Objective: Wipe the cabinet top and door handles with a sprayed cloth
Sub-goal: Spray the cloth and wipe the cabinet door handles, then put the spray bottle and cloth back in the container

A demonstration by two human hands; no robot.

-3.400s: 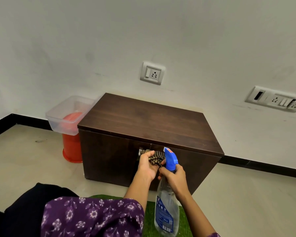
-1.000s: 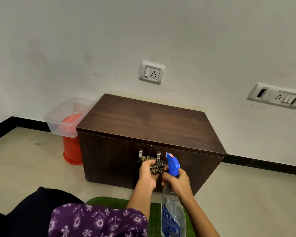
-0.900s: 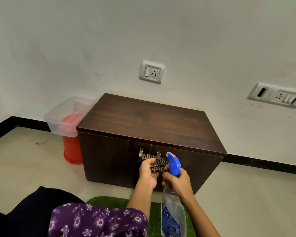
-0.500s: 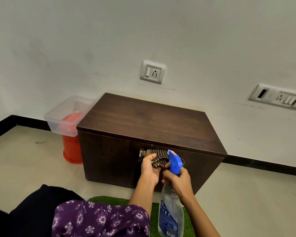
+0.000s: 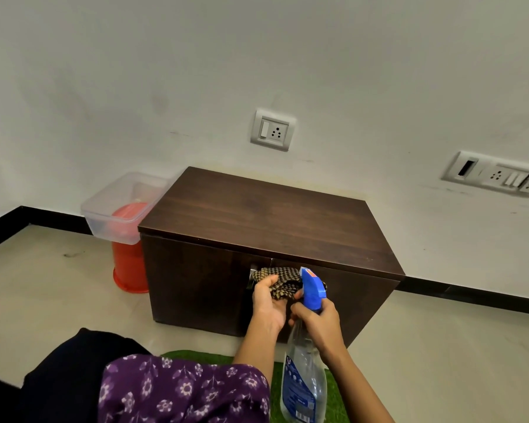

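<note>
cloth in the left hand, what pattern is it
The cloth has a small black-and-tan check; head view.

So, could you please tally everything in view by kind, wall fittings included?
cabinet: 1
cloth: 1
spray bottle: 1
clear tub: 1
red bucket: 1
green mat: 1
socket plates: 2
Total: 8

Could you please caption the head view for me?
Before the cabinet, left hand holds checked cloth, right hand grips spray bottle.
</note>
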